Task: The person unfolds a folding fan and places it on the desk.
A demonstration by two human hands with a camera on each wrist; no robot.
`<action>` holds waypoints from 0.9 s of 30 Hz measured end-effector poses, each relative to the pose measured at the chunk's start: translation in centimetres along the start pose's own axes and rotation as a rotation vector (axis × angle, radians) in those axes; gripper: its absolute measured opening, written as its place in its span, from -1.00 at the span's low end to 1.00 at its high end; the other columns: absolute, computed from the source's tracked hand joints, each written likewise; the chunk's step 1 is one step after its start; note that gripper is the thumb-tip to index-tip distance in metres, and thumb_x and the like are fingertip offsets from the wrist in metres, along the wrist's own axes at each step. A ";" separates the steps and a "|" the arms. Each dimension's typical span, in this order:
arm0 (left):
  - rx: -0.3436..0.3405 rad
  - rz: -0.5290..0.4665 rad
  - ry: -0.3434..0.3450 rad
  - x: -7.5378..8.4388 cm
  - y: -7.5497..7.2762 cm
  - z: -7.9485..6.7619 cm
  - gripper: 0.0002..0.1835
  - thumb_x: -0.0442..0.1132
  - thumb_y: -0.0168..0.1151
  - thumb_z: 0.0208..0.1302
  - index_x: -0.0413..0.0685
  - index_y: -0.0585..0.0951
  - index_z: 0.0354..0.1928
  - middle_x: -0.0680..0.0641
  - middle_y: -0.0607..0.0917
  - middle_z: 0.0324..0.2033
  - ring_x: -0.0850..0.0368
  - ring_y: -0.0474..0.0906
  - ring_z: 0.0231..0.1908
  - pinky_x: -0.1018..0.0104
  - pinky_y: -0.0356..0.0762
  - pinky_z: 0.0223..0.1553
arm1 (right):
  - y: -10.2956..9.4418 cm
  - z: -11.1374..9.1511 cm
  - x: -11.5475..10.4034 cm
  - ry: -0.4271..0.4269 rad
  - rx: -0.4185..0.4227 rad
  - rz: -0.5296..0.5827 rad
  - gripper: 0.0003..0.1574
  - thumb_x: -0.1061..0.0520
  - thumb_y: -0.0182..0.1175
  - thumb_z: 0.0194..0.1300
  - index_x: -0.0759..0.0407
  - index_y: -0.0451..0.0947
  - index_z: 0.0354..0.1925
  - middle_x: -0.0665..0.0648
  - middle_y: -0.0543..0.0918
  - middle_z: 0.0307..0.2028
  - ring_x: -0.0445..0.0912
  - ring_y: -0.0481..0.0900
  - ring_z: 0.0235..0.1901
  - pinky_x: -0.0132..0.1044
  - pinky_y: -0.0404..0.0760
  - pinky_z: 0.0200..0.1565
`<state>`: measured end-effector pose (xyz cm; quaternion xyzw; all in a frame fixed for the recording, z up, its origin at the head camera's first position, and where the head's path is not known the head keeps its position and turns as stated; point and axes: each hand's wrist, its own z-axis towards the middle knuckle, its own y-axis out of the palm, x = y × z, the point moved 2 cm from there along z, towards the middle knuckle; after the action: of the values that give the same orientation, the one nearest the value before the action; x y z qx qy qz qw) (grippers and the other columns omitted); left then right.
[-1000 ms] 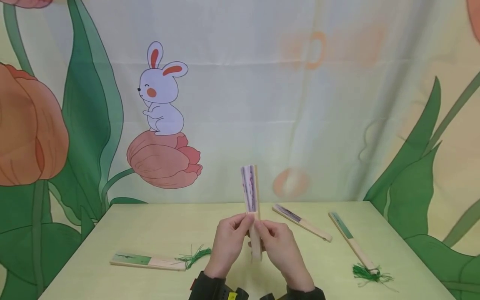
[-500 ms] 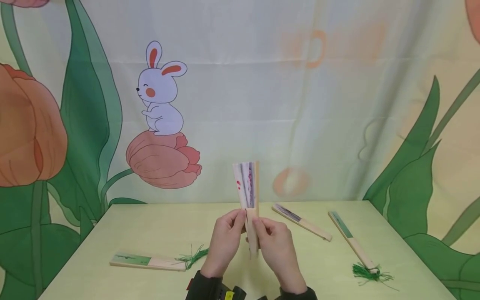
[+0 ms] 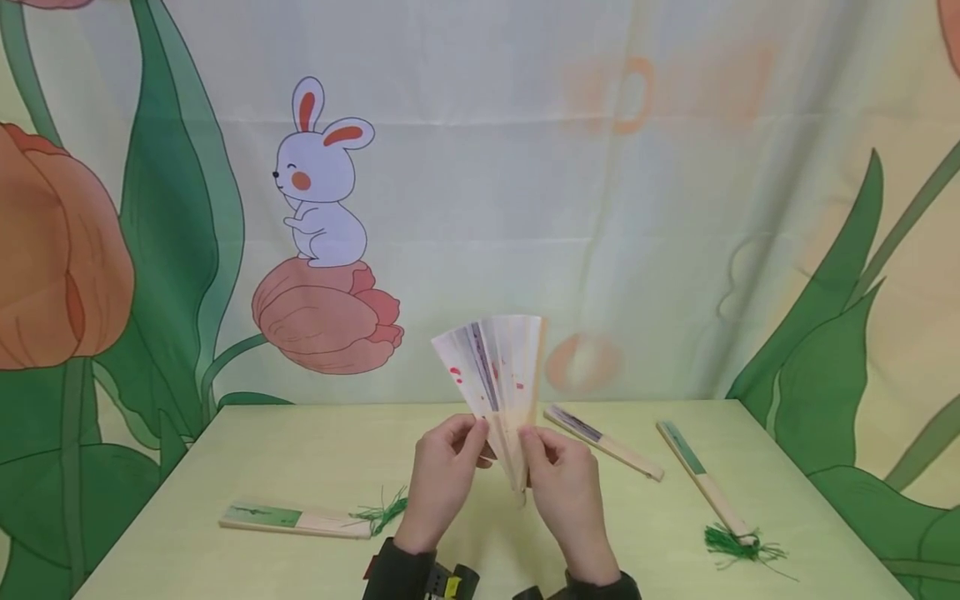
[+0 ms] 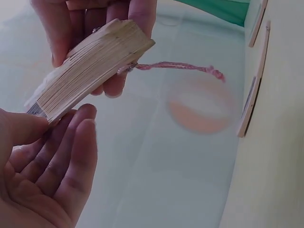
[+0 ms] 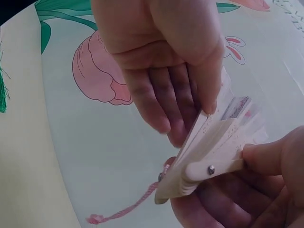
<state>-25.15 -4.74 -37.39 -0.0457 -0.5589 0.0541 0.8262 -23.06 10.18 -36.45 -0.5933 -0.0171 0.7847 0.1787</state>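
Observation:
A folding fan (image 3: 498, 367), partly spread, is held upright above the table. Its pleated leaf is pale with red spots and dark strokes. The left hand (image 3: 444, 471) pinches the fan's left side between thumb and fingers. On the opposite side, the right hand (image 3: 561, 492) pinches the ribs with its thumb in front. The left wrist view shows the stacked wooden ribs (image 4: 90, 64) edge-on, and a pink cord (image 4: 171, 65) hangs from their pivot end. In the right wrist view a metal rivet (image 5: 211, 169) shows at that end.
On the table (image 3: 300, 458) lie three closed fans: a green one (image 3: 262, 517) with a green tassel at left, a purple-dark one (image 3: 600, 442) behind the right hand, and a green one (image 3: 701, 475) with a tassel at right. A printed curtain (image 3: 480, 167) hangs behind.
The fan has gone from nearly closed to partly spread, its leaf widening to both sides. The left hand has shifted slightly left, and the hands are a little farther apart.

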 end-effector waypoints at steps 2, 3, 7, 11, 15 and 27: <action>0.000 0.008 -0.012 0.0 -0.2 -0.1 -0.78 -0.18 0.15 0.45 -0.19 0.67 -0.12 -0.08 0.72 -0.39 0.06 0.66 -0.44 0.32 0.64 -0.40 | 0.0 0.0 0.1 0.022 -0.002 0.015 -0.69 0.05 0.19 0.42 0.25 0.72 -0.14 0.16 0.73 -0.35 -0.11 0.69 -0.44 -0.30 0.67 -0.44; -0.001 0.006 -0.019 0.0 -0.2 -0.1 -0.78 -0.18 0.15 0.45 -0.18 0.67 -0.12 -0.08 0.71 -0.40 0.04 0.66 -0.45 0.32 0.63 -0.43 | 0.0 0.0 0.1 0.030 -0.004 0.014 -0.68 0.04 0.19 0.42 0.25 0.72 -0.13 0.15 0.73 -0.37 -0.11 0.68 -0.44 -0.29 0.67 -0.43; -0.005 -0.012 -0.029 0.0 -0.4 0.0 -0.80 -0.18 0.14 0.45 -0.17 0.64 -0.13 -0.08 0.70 -0.45 0.00 0.65 -0.50 0.30 0.62 -0.47 | -0.2 0.0 0.0 0.045 0.014 -0.019 -0.68 0.01 0.19 0.42 0.22 0.72 -0.17 0.05 0.59 -0.54 -0.14 0.53 -0.57 -0.35 0.54 -0.56; -0.010 -0.078 -0.018 0.1 -0.5 0.2 -0.79 -0.21 0.13 0.46 -0.23 0.61 -0.13 -0.14 0.70 -0.46 -0.01 0.67 -0.48 0.25 0.67 -0.39 | -0.4 0.1 -0.2 0.051 0.036 0.001 -0.69 0.03 0.14 0.46 0.24 0.68 -0.21 0.06 0.43 -0.65 -0.13 0.40 -0.70 -0.38 0.31 -0.69; -0.008 -0.137 -0.027 0.3 -0.5 0.4 -0.77 -0.22 0.11 0.47 -0.29 0.59 -0.11 -0.16 0.70 -0.43 0.00 0.68 -0.43 0.24 0.68 -0.33 | -0.6 0.2 -0.4 0.065 0.029 0.057 -0.65 0.03 0.09 0.49 0.28 0.61 -0.27 0.09 0.47 -0.65 -0.08 0.50 -0.74 -0.37 0.37 -0.73; 0.001 -0.228 -0.066 0.1 -0.7 0.5 -0.76 -0.24 0.04 0.51 -0.32 0.48 -0.02 -0.25 0.67 -0.34 -0.05 0.69 -0.36 0.21 0.67 -0.25 | -0.5 0.3 0.0 0.097 0.042 0.110 -0.65 0.06 0.03 0.52 0.31 0.57 -0.25 0.14 0.58 -0.59 -0.02 0.66 -0.63 -0.29 0.55 -0.64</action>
<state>-25.52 -5.44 -37.02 0.0204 -0.5875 -0.0382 0.8081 -23.23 10.73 -36.22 -0.6269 0.0406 0.7638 0.1483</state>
